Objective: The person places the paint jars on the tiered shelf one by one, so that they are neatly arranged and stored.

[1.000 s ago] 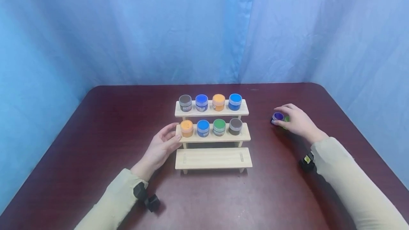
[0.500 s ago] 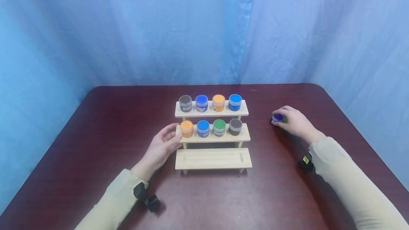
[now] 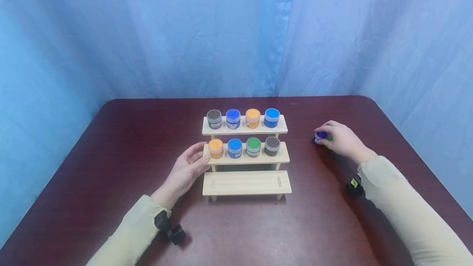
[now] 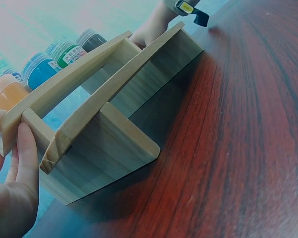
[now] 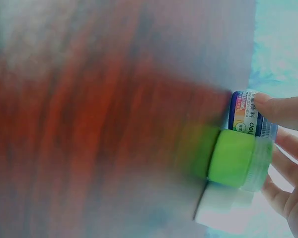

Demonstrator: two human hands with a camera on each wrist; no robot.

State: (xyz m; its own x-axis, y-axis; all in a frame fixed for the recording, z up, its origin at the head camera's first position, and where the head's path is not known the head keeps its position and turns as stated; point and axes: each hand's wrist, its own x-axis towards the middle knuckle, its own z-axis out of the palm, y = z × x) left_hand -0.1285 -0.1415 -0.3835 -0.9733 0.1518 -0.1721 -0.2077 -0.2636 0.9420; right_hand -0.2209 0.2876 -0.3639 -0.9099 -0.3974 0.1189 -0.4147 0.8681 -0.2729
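Note:
My left hand (image 3: 188, 169) holds the left end of the middle step of a three-step wooden display stand (image 3: 247, 183), thumb and fingers on the board's edge in the left wrist view. At the right of the table, my right hand (image 3: 343, 141) pinches a dark purple paint jar (image 3: 320, 136) between thumb and fingers. The right wrist view shows the thumb against this jar (image 5: 246, 113) by its label. Right beside it stands a light green jar (image 5: 232, 157), and past that a white jar (image 5: 226, 207). In the head view my hand mostly hides these two.
Several paint jars stand on the stand: brown, dark blue, orange (image 3: 253, 118) and blue on the top step, orange, blue, green (image 3: 253, 147) and brown on the middle one. The bottom step is bare wood. Blue curtains (image 3: 199, 32) hang behind the dark red table (image 3: 122, 143).
My right hand has shifted slightly left, and its fingers have closed in around the purple jar. The left hand and the stand have kept their place.

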